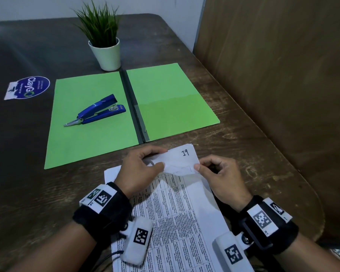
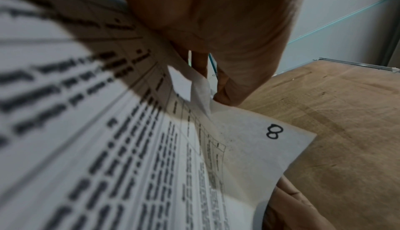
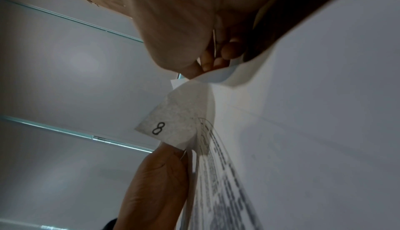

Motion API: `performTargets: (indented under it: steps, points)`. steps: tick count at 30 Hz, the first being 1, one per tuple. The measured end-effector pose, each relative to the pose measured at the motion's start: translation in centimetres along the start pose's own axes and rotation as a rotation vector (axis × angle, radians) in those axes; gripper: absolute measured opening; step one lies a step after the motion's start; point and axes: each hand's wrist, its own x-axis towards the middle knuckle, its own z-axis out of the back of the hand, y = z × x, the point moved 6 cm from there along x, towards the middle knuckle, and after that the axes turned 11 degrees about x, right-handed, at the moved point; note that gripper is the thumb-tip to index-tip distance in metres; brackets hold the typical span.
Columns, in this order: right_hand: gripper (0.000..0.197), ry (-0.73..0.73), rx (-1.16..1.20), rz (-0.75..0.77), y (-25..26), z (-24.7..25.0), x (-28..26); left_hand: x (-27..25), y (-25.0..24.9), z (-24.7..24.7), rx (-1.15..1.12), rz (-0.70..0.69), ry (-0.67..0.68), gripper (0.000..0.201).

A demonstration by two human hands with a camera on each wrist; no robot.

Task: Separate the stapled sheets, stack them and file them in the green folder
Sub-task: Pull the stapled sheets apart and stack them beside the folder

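The printed sheets (image 1: pixel 177 216) lie on the table near its front edge, their far end lifted and folded back so a corner marked "19" (image 1: pixel 185 153) faces up. My left hand (image 1: pixel 143 165) pinches that folded end at its left side. At its right edge my right hand (image 1: pixel 210 169) pinches the paper between thumb and forefinger. Both wrist views show a sheet corner marked "8" (image 2: pixel 275 131) (image 3: pixel 159 128) bent between my fingers. The green folder (image 1: pixel 126 112) lies open and flat beyond the sheets. No staple is visible.
A blue stapler (image 1: pixel 98 110) rests on the folder's left leaf. A potted plant (image 1: pixel 104 42) in a white pot stands just behind the folder's spine. A sticker (image 1: pixel 28 87) is on the dark table at the left. A brown panel (image 1: pixel 279 75) runs along the right.
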Motion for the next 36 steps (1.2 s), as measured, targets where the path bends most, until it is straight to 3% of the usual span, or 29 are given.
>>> performTargets:
  steps: [4,7,12,17,19,22,26,32,36]
  points:
    - [0.021,-0.101,0.029,0.059,0.6,0.4,-0.1,0.1,0.0,0.1,0.027,-0.021,-0.007,0.040]
    - [0.019,-0.064,-0.013,0.041,0.5,0.3,-0.1,0.1,0.1,0.1,0.026,-0.026,-0.023,0.037]
    - [0.007,-0.071,0.124,0.051,0.9,0.0,-0.3,0.1,0.2,-0.1,-0.018,0.039,-0.023,0.005]
    - [0.016,-0.050,0.148,0.008,0.4,0.2,0.0,0.2,-0.5,-0.1,-0.058,0.018,-0.016,0.039]
    - [0.010,-0.057,0.140,0.006,0.4,0.1,0.0,0.3,-0.3,-0.3,-0.051,0.001,-0.001,0.035]
    - [0.016,-0.061,0.146,-0.021,0.3,-0.2,-0.3,0.5,0.5,-0.3,-0.008,-0.005,-0.006,0.007]
    - [0.017,-0.067,0.145,-0.042,0.3,-0.2,-0.4,0.5,0.9,-0.3,-0.049,0.011,0.013,0.036]
    - [0.022,-0.012,0.076,-0.107,-0.3,-0.5,-0.5,0.5,1.0,-0.3,-0.038,0.011,0.021,0.038]
    - [0.014,-0.040,0.094,-0.012,0.3,-0.3,-0.4,0.5,0.8,-0.3,-0.027,-0.015,0.019,0.033]
